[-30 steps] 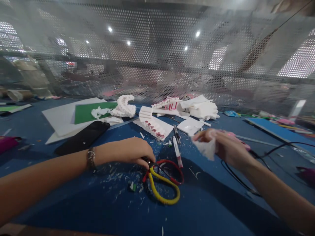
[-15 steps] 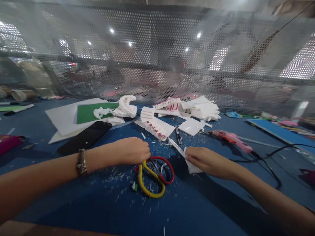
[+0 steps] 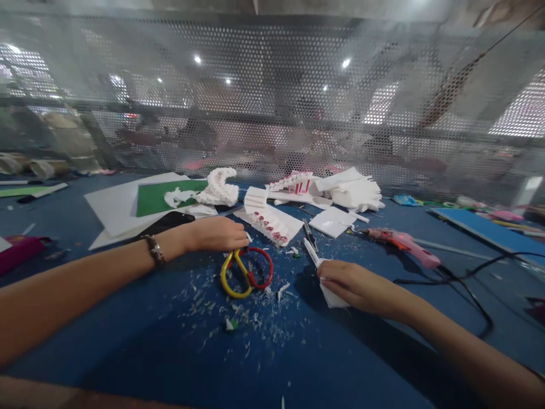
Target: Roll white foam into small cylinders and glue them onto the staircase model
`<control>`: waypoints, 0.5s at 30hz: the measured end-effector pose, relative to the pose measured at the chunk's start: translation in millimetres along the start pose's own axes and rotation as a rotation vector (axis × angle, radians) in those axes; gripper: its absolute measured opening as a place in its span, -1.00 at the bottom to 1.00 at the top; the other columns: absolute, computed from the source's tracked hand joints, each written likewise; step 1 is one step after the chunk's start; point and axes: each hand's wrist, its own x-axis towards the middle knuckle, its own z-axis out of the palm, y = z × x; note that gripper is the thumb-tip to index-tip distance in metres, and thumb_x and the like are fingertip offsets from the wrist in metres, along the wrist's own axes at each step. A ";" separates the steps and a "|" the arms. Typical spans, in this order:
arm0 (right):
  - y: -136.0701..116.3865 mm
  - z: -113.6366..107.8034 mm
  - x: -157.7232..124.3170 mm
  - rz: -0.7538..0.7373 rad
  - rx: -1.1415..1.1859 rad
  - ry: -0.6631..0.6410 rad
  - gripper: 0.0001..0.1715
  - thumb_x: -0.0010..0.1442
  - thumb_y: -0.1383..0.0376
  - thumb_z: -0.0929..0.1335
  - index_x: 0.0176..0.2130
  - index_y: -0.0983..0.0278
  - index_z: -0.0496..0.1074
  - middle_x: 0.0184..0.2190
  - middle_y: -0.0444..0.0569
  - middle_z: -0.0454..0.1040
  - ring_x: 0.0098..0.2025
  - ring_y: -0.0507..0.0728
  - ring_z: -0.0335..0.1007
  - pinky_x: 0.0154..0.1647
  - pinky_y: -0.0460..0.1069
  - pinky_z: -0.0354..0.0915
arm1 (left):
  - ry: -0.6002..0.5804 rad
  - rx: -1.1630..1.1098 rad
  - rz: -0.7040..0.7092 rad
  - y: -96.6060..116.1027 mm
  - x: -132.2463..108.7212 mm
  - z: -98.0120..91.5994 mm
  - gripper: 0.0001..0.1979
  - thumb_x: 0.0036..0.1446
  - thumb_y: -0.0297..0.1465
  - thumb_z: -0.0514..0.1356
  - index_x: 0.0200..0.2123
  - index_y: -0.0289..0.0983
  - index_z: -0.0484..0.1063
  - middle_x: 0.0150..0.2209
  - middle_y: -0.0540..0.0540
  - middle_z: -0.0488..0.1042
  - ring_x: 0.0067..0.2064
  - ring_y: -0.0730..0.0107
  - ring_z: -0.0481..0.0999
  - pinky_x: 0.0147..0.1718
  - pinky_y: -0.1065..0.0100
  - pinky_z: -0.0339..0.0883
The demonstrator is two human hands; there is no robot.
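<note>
My left hand, with a bracelet at the wrist, is closed at the upper end of the scissors, whose handles are one yellow and one red. The blades are hidden under the fingers. To the right, my right hand is closed on a white piece of paper and a slim white pen-like tool that points up and left. Paper scraps lie scattered on the blue table below the scissors. Beyond the hands stands a small white stair model with red round pieces.
A pink glue gun with a black cable lies at right, near a blue board. A black phone, green sheet, curved white model and crumpled white paper lie farther back, before a perforated metal screen.
My left hand and the scissors have moved up and left, away from my right hand. The white tool in my right hand points more steeply upward.
</note>
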 end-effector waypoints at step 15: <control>27.1 -6.3 -13.2 0.135 -0.224 0.222 -0.62 0.21 0.30 0.06 -0.44 0.30 0.33 -0.15 0.12 0.29 -0.30 0.08 0.32 -0.29 0.00 0.26 | 0.046 0.032 -0.213 -23.1 -3.3 28.2 -0.73 0.00 -0.66 -0.01 -0.29 -0.32 0.40 -0.27 -0.17 0.45 -0.45 0.44 0.41 -0.53 0.44 0.15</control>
